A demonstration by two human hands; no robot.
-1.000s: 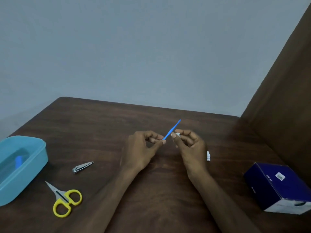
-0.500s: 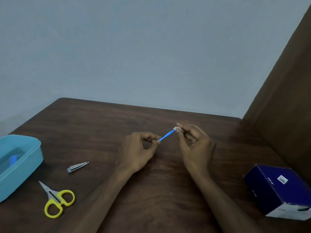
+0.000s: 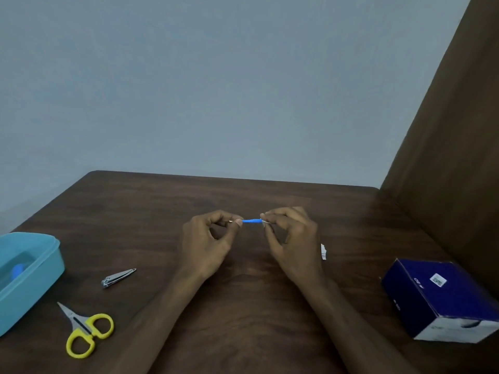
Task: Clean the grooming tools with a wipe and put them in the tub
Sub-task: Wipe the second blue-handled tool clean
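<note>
single head-worn cam, looks forward and down across dark wooden table (image 3: 270,319) toward grey wall (image 3: 216,90), wide angle, both forearms enter from bottom edge, hands close at mid-frame, wooden panel (image 3: 459,157) along right side

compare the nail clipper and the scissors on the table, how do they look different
The nail clipper is all silver metal; the scissors have yellow loop handles with grey blades. The nail clipper looks smaller and lies farther from the person, while the scissors lie nearer, blades pointing toward the tub. Both rest flat on the table, untouched.
</note>
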